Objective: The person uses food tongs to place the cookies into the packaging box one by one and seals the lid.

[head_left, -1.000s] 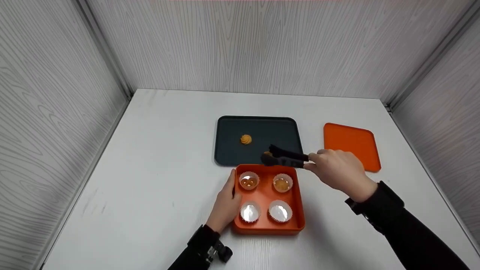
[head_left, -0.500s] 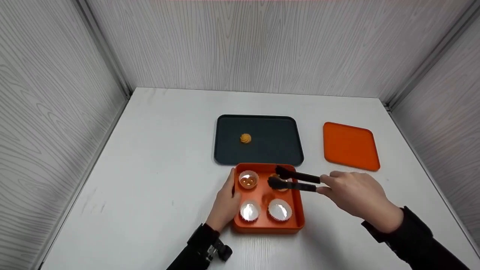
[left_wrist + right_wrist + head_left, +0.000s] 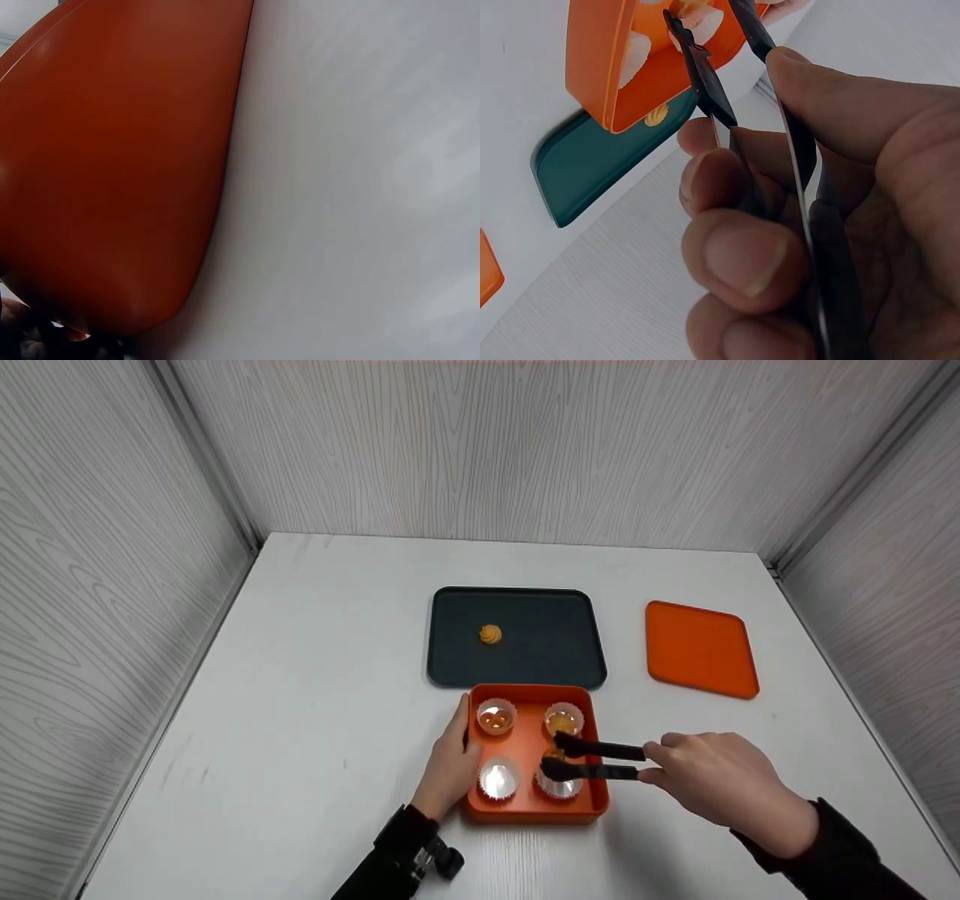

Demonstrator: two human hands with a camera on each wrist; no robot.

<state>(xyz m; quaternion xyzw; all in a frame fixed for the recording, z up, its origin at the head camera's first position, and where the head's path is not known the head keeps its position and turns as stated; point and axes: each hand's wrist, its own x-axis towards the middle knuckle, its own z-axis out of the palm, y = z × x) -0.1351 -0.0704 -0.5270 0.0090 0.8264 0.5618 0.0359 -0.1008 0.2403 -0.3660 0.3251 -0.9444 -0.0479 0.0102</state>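
Observation:
My left hand holds the left wall of an orange box, thumb at the rim and fingers along its outer side. Inside the box stand several white paper cups. The back right cup holds a yellow piece; shiny brownish bits lie in the back left cup. A bare bottom shows in the front left cup. Black tongs, gripped by my right hand, have their tips over the front right cup. Between those tips is a small yellow-orange piece, partly hidden.
Behind the box lies a dark green tray bearing one swirled yellow cookie. A flat orange tray is at the back right. Wood-grain panels enclose the white table at the back and sides.
My right hand has brought the tongs and the small piece from the green tray's near edge, past the back right cup, to over the front right cup. The left hand stays at the box.

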